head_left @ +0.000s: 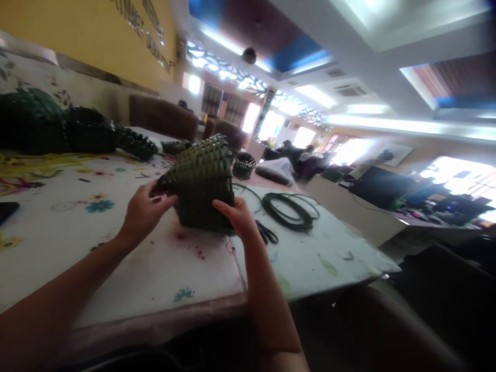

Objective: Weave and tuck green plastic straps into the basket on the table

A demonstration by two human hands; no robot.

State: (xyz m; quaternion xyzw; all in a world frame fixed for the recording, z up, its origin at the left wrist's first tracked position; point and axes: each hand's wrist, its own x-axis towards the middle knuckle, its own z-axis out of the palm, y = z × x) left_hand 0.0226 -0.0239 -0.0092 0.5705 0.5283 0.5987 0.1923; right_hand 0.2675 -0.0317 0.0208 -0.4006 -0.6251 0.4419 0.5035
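A dark green woven basket [203, 181] is held tilted over the table, between my two hands. My left hand [145, 209] grips its left edge, thumb in front and fingers curled behind. My right hand [236, 214] clasps the lower right side, its thumb pressed on the weave and its other fingers hidden behind. Just right of my right wrist lies a pair of scissors [267, 232] with dark handles. Beyond it rests a coil of dark green strip [289, 212], one loose end trailing left toward the basket.
More dark woven baskets [91, 129] line the table's far left side, beside yellow strips [34, 165]. A small round basket [244, 166] stands behind the held one. At the left edge lies a dark flat object [8, 211]. The flower-patterned table [155, 279] ends near my forearms.
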